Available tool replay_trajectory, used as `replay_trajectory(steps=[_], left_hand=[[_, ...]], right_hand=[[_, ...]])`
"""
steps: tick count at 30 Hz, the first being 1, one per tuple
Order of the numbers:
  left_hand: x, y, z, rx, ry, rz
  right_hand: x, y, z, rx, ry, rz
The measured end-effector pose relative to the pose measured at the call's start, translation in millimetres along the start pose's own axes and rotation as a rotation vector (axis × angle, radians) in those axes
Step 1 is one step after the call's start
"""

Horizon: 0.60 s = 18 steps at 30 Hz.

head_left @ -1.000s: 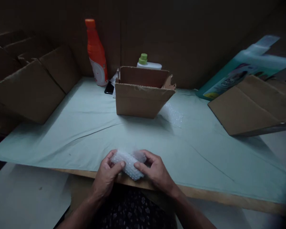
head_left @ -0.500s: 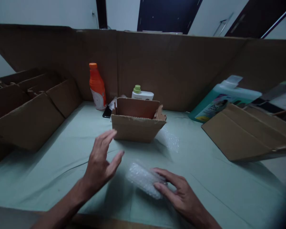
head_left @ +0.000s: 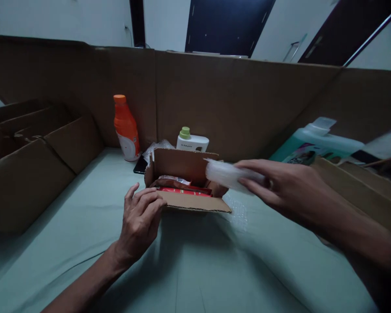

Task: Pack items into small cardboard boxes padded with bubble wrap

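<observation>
My right hand (head_left: 283, 180) is closed around a bubble-wrapped bundle (head_left: 224, 174), holding it at the right side of a small open cardboard box (head_left: 195, 202). What the wrap contains cannot be made out. The fingers of my left hand (head_left: 142, 217) hook over the left end of the box's front flap, which tilts outward. Inside the box lie a red packet (head_left: 182, 191) and a dark brown wrapper (head_left: 169, 183). A loose sheet of bubble wrap (head_left: 237, 213) rests beside the box's right end.
Behind the box are a white bottle with a green cap (head_left: 193, 141), an orange bottle (head_left: 126, 130) and a dark phone (head_left: 140, 165). A divided cardboard box (head_left: 29, 182) stands left. At right are a teal jug (head_left: 313, 141) and another carton (head_left: 361, 191). A cardboard wall (head_left: 234, 100) closes the back.
My right hand has carried the bubble-wrapped bundle up and forward to the box. My left hand has moved onto the front flap, which now leans outward, showing the packets inside.
</observation>
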<state>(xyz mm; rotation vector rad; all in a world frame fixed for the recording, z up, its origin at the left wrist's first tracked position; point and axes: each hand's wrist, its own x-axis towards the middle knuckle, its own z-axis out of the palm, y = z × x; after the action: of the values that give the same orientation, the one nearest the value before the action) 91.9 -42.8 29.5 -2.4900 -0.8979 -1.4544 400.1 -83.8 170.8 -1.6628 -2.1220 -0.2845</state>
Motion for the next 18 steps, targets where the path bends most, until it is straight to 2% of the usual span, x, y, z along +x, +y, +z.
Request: replay_trajectory(steps=[3, 5, 8, 10, 12, 14, 16, 18], left_hand=[[-0.1, -0.8, 1.8, -0.024, 0.003, -0.017], [-1.7, -1.1, 2.8, -0.031, 0.008, -0.030], [-3.4, -1.2, 4.2, -0.029, 0.012, -0.041], [-2.0, -0.9, 4.5, -0.033, 0.008, -0.033], [0.2, -1.0, 3.4, -0.047, 0.021, -0.033], [0.3, -2.9, 0.4, -0.071, 0.067, -0.078], [-4.4, -7.8, -3.2, -0.106, 0.122, -0.192], [-14.2, -15.3, -4.7, -0.178, 0.102, -0.380]], right_hand=[[56.2, -11.6, 37.9, -0.188, -0.292, -0.080], [80.5, -22.8, 70.2, -0.279, -0.448, -0.093], [97.8, -38.5, 111.9, -0.312, -0.575, -0.106], [100.0, -44.1, 124.5, -0.280, -0.606, -0.118], [95.2, -42.4, 118.3, -0.244, -0.635, -0.132], [80.5, -32.8, 93.7, -0.184, -0.583, -0.136], [53.2, -17.8, 58.8, -0.115, -0.374, -0.079], [16.4, -2.4, 29.0, -0.079, -0.078, 0.078]])
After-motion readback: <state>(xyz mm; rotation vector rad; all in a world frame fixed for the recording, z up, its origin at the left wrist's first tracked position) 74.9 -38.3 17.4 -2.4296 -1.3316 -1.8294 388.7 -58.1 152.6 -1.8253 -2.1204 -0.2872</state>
